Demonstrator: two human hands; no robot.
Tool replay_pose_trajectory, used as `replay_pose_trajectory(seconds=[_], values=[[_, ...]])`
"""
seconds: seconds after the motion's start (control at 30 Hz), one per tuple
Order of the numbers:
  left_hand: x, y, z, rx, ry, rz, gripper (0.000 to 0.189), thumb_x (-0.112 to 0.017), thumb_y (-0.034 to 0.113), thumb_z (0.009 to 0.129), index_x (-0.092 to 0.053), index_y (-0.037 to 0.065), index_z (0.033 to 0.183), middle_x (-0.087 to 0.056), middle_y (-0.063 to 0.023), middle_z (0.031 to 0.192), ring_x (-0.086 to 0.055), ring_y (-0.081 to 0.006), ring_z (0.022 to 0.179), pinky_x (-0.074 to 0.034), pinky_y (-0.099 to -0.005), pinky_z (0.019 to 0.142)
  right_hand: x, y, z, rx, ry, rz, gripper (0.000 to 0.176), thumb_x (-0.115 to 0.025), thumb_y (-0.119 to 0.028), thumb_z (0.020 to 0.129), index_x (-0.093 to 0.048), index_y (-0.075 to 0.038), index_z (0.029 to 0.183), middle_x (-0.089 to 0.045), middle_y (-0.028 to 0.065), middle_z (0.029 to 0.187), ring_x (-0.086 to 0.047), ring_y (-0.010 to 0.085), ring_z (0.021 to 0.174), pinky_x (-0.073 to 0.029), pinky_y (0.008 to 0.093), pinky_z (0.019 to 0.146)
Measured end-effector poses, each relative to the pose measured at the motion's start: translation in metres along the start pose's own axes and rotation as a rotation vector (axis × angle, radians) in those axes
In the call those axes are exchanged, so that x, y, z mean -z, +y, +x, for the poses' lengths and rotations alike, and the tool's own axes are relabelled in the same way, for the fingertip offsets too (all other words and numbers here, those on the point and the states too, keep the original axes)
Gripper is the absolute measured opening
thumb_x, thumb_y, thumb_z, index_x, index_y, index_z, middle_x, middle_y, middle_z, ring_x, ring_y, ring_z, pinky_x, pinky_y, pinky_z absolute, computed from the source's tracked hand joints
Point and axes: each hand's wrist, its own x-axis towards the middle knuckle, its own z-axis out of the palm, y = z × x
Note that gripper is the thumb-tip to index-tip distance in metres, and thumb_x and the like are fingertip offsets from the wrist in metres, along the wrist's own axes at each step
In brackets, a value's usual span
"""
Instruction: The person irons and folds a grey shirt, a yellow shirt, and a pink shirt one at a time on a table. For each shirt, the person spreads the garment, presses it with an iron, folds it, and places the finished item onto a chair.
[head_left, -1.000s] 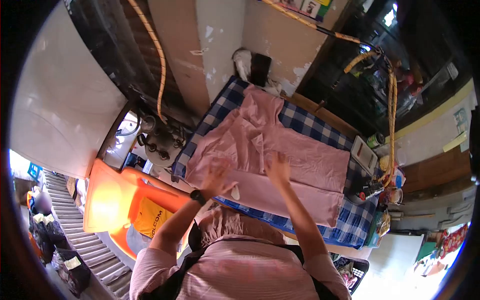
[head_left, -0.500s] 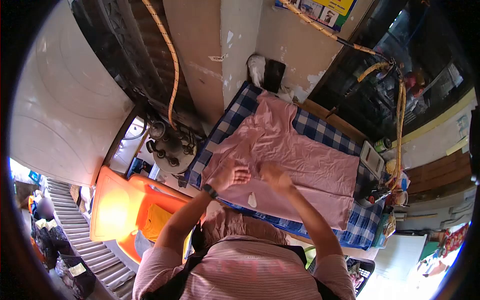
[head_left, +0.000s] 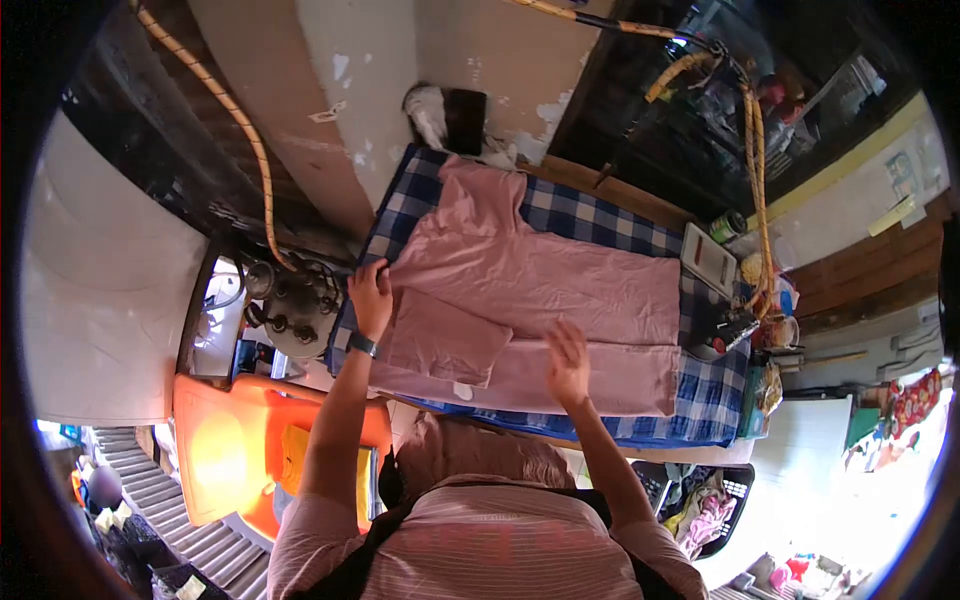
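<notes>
A pink garment (head_left: 600,285) lies spread over a blue and white checked cloth (head_left: 625,222). Its near left part, seemingly a sleeve (head_left: 450,338), is folded inward over the body. At the garment's left edge is my left hand (head_left: 371,298), with a dark watch on the wrist; its fingers are bent, and whether they pinch fabric is too small to tell. My right hand (head_left: 568,362) rests flat on the garment near its long crease, fingers spread, holding nothing.
An orange chair (head_left: 215,450) stands at the left, below a round metal device with knobs (head_left: 300,310). At the right are a white tray (head_left: 708,262) and several small items. A black basket of clothes (head_left: 710,505) sits at the lower right.
The view has shifted. My left hand has moved out to the garment's left edge, and my right hand now lies flat on the cloth. The near left part is now folded inward.
</notes>
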Motion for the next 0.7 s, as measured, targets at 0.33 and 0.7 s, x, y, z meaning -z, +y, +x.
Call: replay_pose_trajectory(seconds=[0.33, 0.7], values=[[-0.042, -0.011, 0.031, -0.113, -0.076, 0.568, 0.024, -0.05, 0.033, 0.094, -0.054, 0.01, 0.088, -0.058, -0.0114, 0.085, -0.058, -0.032, 0.082, -0.043, -0.0453, 0.071, 0.061, 0.106, -0.101, -0.514, -0.084, -0.223, 0.055, -0.051, -0.023, 0.093, -0.038, 0.004, 0.138, -0.034, 0.0302, 0.142, -0.033, 0.0422, 0.134, -0.025, 0.0497, 0.111], [-0.155, 0.15, 0.055, -0.711, -0.495, -0.184, 0.029, -0.052, 0.016, 0.091, -0.056, 0.006, 0.118, -0.055, -0.0149, 0.125, -0.05, -0.0321, 0.119, -0.036, -0.0436, 0.103, 0.061, 0.31, 0.015, -0.718, 0.3, -0.347, 0.029, -0.063, -0.027, 0.084, -0.064, -0.006, 0.105, -0.064, 0.0127, 0.098, -0.055, 0.0357, 0.099, -0.04, 0.0472, 0.087]])
